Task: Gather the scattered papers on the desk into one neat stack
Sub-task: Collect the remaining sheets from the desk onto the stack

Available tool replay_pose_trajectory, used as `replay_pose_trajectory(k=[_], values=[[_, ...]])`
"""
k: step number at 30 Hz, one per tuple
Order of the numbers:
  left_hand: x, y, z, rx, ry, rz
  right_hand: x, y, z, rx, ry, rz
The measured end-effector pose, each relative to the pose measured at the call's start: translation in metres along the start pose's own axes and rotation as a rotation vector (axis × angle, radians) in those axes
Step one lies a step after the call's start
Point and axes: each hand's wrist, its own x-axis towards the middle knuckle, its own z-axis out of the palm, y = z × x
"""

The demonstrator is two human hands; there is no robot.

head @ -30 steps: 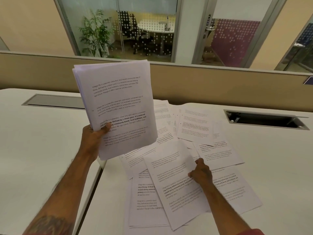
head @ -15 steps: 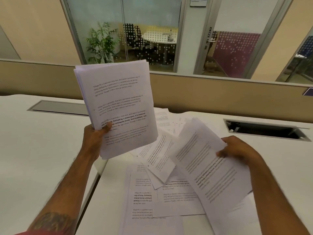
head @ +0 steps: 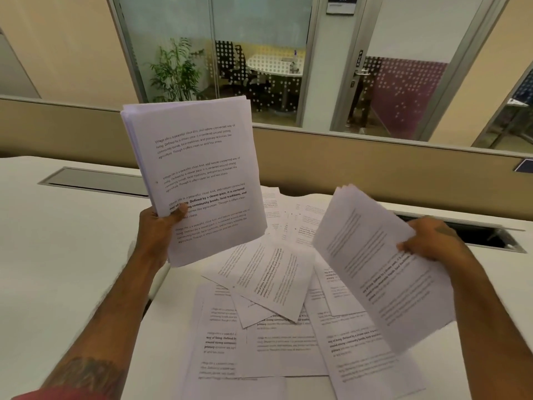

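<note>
My left hand (head: 157, 226) grips a thick stack of printed papers (head: 199, 168) by its lower left edge and holds it upright above the white desk (head: 63, 255). My right hand (head: 435, 241) pinches a loose printed sheet (head: 375, 264) by its right edge, lifted and tilted over the desk. Below both hands, several scattered papers (head: 271, 319) lie overlapping at odd angles on the desk surface.
A closed cable hatch (head: 95, 180) sits in the desk at the far left, an open cable slot (head: 487, 235) at the far right behind my right hand. A beige partition (head: 375, 163) runs along the desk's back edge. Glass-walled rooms lie beyond.
My right hand picked a sheet off the scattered pile and has lifted it up and to the right. The stack in my left hand has hardly moved.
</note>
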Motion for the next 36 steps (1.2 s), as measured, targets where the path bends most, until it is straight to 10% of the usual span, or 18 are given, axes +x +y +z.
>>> replay_pose_trajectory(k=[5,16,36], values=[[-0.001,0.006,0.010,0.012,0.007,0.028,0.033,-0.005,-0.013,0.105,0.028,-0.064],[0.043,0.017,0.000,-0.027,0.052,0.037,0.091,-0.139,0.109,0.119,-0.541,-0.348],[0.097,-0.028,-0.003,-0.065,0.005,0.016,0.123,-0.194,0.241,-0.070,-0.319,-0.386]])
